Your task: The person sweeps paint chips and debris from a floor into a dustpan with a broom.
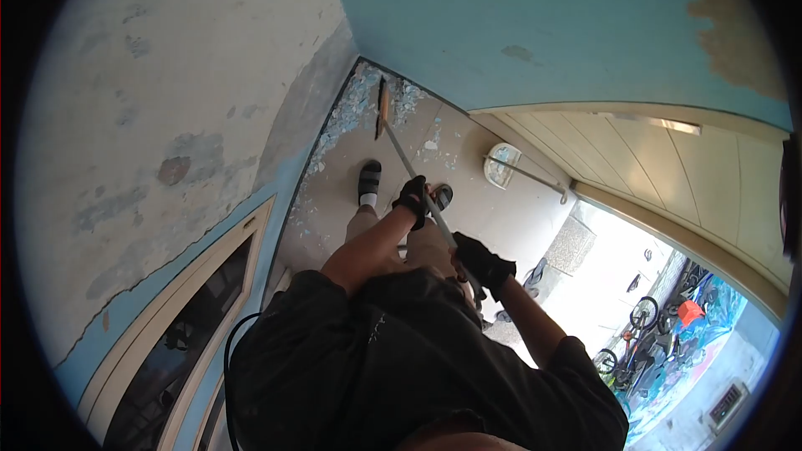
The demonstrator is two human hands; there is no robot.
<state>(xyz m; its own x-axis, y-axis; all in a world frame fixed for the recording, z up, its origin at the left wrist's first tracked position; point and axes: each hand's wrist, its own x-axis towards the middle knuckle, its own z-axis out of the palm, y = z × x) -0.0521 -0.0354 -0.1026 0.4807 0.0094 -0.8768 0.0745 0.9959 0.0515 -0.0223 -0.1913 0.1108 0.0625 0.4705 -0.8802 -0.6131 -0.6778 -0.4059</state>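
Observation:
A push broom [401, 153] runs slantwise in front of my body, its wooden head [383, 108] down on the floor near the corner. My left hand [413, 199], in a black glove, is wrapped round the middle of the pole. Closer to my body, my right hand [483, 264], also gloved in black, is closed round the upper part of the pole. Blue and white paint flakes [355, 104] lie thick along the wall and around the broom head. A long-handled dustpan [503, 165] rests on the floor to the right, with flakes in it.
A scraped wall [192, 117] with a framed window [188, 342] stands at left. The blue wall [501, 25] meets it at the corner. At right, a doorway opens onto a bright area with shoes [537, 271] and bicycles [643, 314]. My sandalled foot [368, 182] is near the flakes.

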